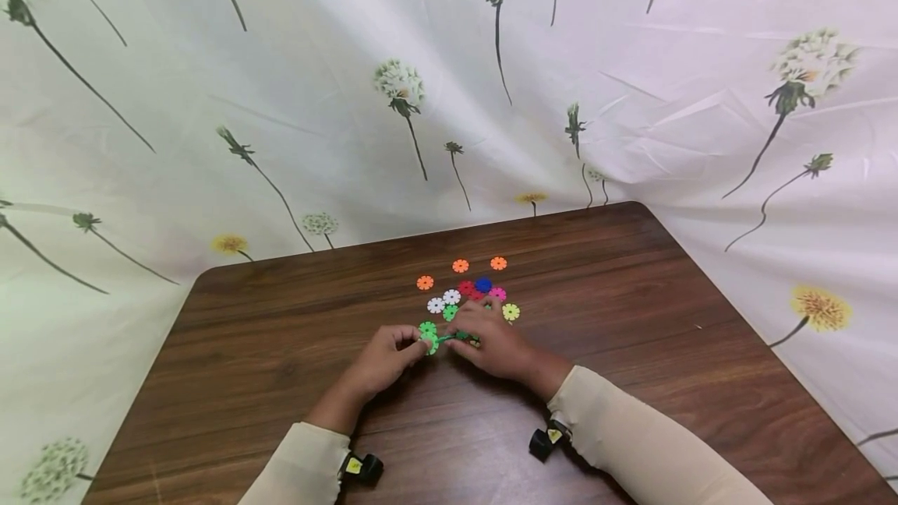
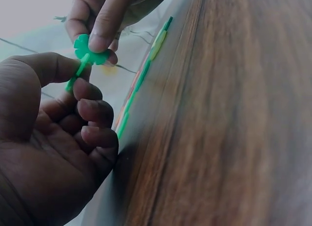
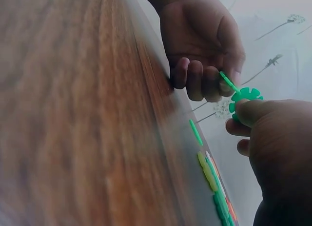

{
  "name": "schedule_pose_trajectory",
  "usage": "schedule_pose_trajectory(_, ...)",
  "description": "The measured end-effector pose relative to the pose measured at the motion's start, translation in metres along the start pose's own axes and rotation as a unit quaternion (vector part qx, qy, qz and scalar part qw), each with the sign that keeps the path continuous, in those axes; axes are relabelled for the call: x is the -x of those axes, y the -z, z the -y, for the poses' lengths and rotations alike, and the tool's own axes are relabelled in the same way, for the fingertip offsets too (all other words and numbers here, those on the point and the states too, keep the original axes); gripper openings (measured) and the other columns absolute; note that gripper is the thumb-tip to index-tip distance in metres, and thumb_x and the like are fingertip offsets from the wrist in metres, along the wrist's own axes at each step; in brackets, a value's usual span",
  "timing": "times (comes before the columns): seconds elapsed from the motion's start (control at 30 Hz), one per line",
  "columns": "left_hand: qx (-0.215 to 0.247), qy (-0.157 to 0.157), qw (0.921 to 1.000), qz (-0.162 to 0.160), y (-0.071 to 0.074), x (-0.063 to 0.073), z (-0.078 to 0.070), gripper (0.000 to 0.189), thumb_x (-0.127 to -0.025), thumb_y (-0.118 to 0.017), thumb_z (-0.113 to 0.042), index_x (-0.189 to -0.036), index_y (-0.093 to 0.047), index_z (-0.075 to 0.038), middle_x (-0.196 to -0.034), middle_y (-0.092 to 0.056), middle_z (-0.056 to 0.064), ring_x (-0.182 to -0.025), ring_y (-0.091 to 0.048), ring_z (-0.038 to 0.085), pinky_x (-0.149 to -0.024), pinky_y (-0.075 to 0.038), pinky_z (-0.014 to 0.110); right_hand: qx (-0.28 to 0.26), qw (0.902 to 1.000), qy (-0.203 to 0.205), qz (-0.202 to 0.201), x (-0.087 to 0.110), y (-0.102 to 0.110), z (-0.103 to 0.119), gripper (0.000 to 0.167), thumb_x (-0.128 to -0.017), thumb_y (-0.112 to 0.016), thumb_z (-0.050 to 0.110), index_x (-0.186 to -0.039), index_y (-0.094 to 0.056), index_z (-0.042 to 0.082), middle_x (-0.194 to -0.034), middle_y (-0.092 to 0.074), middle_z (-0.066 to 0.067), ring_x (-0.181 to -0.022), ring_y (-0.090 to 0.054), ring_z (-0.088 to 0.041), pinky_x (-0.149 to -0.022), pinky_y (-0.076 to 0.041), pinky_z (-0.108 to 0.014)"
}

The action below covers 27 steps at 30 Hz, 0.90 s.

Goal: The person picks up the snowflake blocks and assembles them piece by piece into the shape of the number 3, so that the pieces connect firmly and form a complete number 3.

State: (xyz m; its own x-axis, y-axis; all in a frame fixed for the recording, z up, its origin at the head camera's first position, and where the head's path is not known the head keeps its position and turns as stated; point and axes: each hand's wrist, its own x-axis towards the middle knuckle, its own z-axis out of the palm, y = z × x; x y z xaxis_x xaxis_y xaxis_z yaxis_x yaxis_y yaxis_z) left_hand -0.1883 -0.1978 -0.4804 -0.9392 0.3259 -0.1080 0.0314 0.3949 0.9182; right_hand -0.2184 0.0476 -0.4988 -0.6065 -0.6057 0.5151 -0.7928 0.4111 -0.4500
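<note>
My left hand (image 1: 384, 358) pinches a light green notched disc (image 1: 430, 344) between thumb and forefinger. In the left wrist view this disc appears edge-on. Opposite it, my right hand (image 1: 494, 341) pinches a darker green notched disc (image 3: 251, 93), its face showing in both wrist views. The two discs meet at their rims, set crosswise to each other. Both hands are close over the table, with the left hand's outer edge right at its surface in the left wrist view. Just beyond the left fingertips, another light green disc (image 1: 427, 328) lies flat.
Past my hands on the brown wooden table (image 1: 295, 380) lie white (image 1: 436, 305), red (image 1: 466, 287), blue (image 1: 482, 285), pink (image 1: 499, 294), yellow (image 1: 510, 312) and orange (image 1: 425, 283) discs. My right hand partly covers some pieces. A flower-printed cloth (image 1: 316, 100) hangs behind the table.
</note>
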Motion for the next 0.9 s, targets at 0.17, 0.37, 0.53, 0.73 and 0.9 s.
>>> schedule_pose_trajectory(0.17,0.0,0.0,1.0,0.009,-0.0002,0.0001,-0.0004,0.022,-0.108,-0.067,-0.016,-0.098,-0.07,0.004,-0.076,-0.053,-0.003,-0.073,-0.05,0.012,-0.065,-0.044,0.025,0.012,0.9998,0.013,-0.01,0.0001,-0.0005,0.0014,0.01,-0.095,-0.085,0.013,-0.104,-0.08,0.015,-0.102,-0.081,0.003,-0.106,-0.069,-0.017,-0.105,-0.039,-0.054)
schedule_pose_trajectory(0.37,0.007,0.006,0.9999,0.011,-0.0003,0.0005,-0.0025,0.021,-0.108,-0.065,-0.014,-0.103,-0.073,0.005,-0.078,-0.055,-0.003,-0.073,-0.05,0.011,-0.065,-0.044,0.024,0.005,0.9997,0.02,-0.012,0.0005,0.001,0.0016,0.01,-0.095,-0.085,0.011,-0.103,-0.082,0.016,-0.1,-0.081,0.004,-0.107,-0.069,-0.017,-0.104,-0.038,-0.051)
schedule_pose_trajectory(0.53,0.009,0.002,0.9999,0.011,-0.0014,0.0013,-0.0056,0.021,-0.108,-0.064,-0.013,-0.105,-0.073,0.005,-0.076,-0.053,-0.004,-0.07,-0.049,0.01,-0.062,-0.043,0.024,-0.007,0.999,0.039,-0.02,0.0006,0.0019,0.0012,0.012,-0.093,-0.086,0.008,-0.103,-0.083,0.014,-0.1,-0.082,0.003,-0.105,-0.071,-0.017,-0.101,-0.045,-0.045)
schedule_pose_trajectory(0.73,0.012,-0.005,0.9998,0.018,-0.0032,0.0027,-0.0061,0.022,-0.109,-0.063,-0.014,-0.105,-0.072,0.006,-0.077,-0.053,-0.004,-0.069,-0.048,0.009,-0.062,-0.043,0.023,-0.012,0.9979,0.056,-0.03,0.0015,0.0021,0.0026,0.014,-0.09,-0.087,0.005,-0.102,-0.083,0.011,-0.099,-0.083,0.002,-0.102,-0.072,-0.018,-0.095,-0.047,-0.042)
schedule_pose_trajectory(0.9,0.018,-0.022,0.9994,0.021,-0.0042,0.0024,-0.0021,0.022,-0.109,-0.062,-0.01,-0.102,-0.071,0.009,-0.077,-0.053,-0.004,-0.069,-0.049,0.006,-0.064,-0.044,0.021,-0.015,0.9983,0.048,-0.031,0.0028,0.001,0.0023,0.015,-0.091,-0.087,0.006,-0.104,-0.084,0.012,-0.1,-0.082,0.002,-0.103,-0.071,-0.017,-0.096,-0.046,-0.042)
